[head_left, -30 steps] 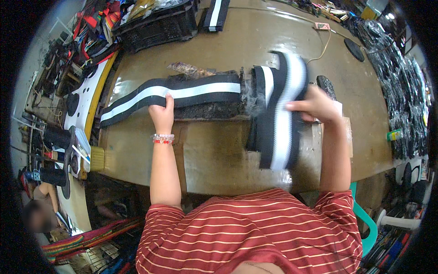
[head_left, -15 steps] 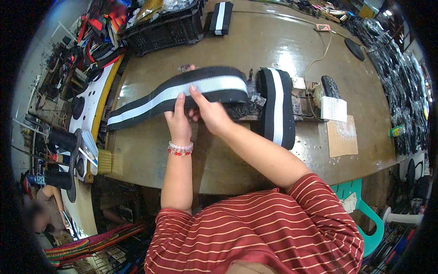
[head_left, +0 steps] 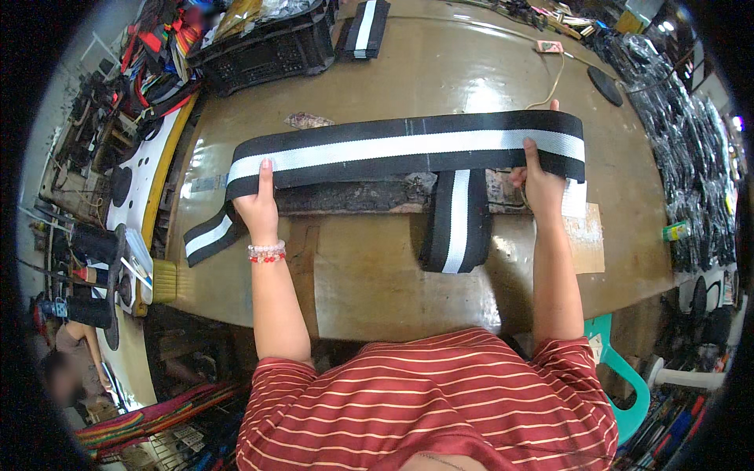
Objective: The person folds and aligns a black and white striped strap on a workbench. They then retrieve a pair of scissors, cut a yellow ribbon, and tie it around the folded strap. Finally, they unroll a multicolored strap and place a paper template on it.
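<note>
A wide black webbing strap (head_left: 377,149) with a white centre stripe stretches between my hands above the table. My left hand (head_left: 258,200) grips it near its left bend, thumb on the front face. Beyond that hand, a loose tail droops down to the left. My right hand (head_left: 542,177) pinches the strap near its right bend, thumb on the white stripe and a fingertip showing above the top edge. Below the strap, a folded black-and-white webbing bundle (head_left: 456,228) lies over a dark, worn bar (head_left: 353,198). The strap hides the bundle's upper part.
A black plastic crate (head_left: 263,51) stands at the back left, beside another stack of striped webbing (head_left: 366,30). At right are brown cardboard (head_left: 589,239), a cable and plastic-wrapped goods (head_left: 660,102). A teal chair (head_left: 628,385) is at lower right. Someone sits at far lower left.
My hands have moved from close together to far apart, the right one travelling right. The strap, bunched before, is now spread out in a long span between them.
</note>
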The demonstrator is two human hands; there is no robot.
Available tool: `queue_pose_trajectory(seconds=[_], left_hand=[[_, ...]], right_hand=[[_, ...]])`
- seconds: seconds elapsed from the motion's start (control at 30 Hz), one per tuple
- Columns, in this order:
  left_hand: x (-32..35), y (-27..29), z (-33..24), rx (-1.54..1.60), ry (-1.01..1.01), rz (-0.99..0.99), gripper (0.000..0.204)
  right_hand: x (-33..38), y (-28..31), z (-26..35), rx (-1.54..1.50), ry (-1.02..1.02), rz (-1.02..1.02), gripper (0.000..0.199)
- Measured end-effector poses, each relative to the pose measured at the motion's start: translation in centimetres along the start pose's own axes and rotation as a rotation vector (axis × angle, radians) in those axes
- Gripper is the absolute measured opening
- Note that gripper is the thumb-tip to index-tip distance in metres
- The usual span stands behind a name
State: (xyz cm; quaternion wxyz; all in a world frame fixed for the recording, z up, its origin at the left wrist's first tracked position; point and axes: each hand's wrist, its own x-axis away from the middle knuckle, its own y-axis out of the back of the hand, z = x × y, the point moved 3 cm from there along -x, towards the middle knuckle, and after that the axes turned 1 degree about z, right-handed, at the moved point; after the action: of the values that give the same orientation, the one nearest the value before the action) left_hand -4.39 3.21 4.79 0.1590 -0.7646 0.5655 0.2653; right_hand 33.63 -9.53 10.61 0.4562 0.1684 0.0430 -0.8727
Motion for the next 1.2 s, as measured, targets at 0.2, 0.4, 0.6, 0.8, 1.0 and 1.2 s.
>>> queue_pose_trajectory(seconds=[0.2,0.4,0.6,0.8,1.0,1.2], left_hand=[[-0.2,0.6,0.6,-0.242,0.041,0.053,0.024],[-0.2,0.9,2.1,-0.295,0.08,0.133,0.025],[0.3,0.6,2.3,-0.346,0.088,0.154,0.024],[0.4,0.4,2.2,-0.342,0.115,0.159,0.024],[0.5,0.6,2.4,-0.425,0.019,0.139,0.031],[0.4,0.8,3.3,-0.469,0.185,0.182,0.034]], right_hand=[[0.3,-0.5,-1.7,0.089,-0.062,0.04,0.057],[1.6,-0.8,-4.9,0.232,-0.287,0.02,0.054],[2.3,-1.3,-6.0,0.193,-0.153,0.06,0.059],[2.2,-1.5,-6.4,0.141,-0.114,0.042,0.058],[2.4,-1.3,-6.6,0.187,-0.115,0.045,0.055],[2.5,-0.7,-7.2,0.347,-0.28,0.002,0.041]])
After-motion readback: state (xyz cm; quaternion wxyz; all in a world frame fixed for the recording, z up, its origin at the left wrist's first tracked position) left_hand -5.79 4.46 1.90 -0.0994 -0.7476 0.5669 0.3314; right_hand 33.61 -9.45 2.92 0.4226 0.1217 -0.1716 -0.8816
